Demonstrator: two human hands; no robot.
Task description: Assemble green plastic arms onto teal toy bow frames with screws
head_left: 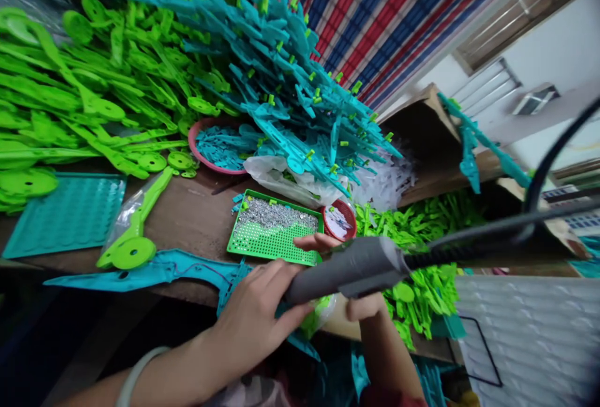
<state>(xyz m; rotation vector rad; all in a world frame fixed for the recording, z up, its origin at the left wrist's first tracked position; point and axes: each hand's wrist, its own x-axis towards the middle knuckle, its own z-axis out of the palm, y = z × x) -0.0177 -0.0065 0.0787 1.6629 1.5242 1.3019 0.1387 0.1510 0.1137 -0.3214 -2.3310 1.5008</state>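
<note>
My right hand [360,304] is wrapped round the grey handle of an electric screwdriver [347,269], whose black cable runs off to the right. Part of that hand is hidden behind the tool. My left hand [255,319] lies with fingers stretched over a long teal plastic toy piece [154,269] at the table's near edge, next to the tool's tip. Just beyond both hands sits a green perforated tray [274,241] with a heap of small silver screws in it.
Big piles of green plastic parts [94,82] and teal assembled pieces [281,82] fill the table's far side. A pink bowl [197,150], a small red dish [347,216], a teal tray [65,213], and a box of green parts [422,238] stand nearby.
</note>
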